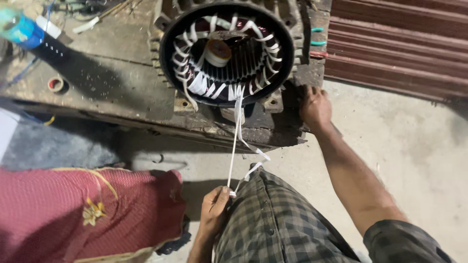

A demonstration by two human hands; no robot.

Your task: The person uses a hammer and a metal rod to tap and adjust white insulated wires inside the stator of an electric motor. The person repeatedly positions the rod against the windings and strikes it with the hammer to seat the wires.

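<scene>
Pinching one white tape [236, 146]: left hand [214, 210] grip; right hand [315, 106] pressed on workbench [112, 83]; one stator [227, 52].

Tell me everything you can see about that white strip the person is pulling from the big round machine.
The white tape is a thin, flat band that looks like cloth or paper. It comes from the lower edge of the copper-coloured windings inside the round black motor housing, where similar white bands wrap the coils. From there it runs taut, down past the edge of the worn bench, to the left hand, which pinches it between the fingertips. A second length loops back up with a twist beside it. The right hand grips the bench corner, clear of the tape.
</scene>
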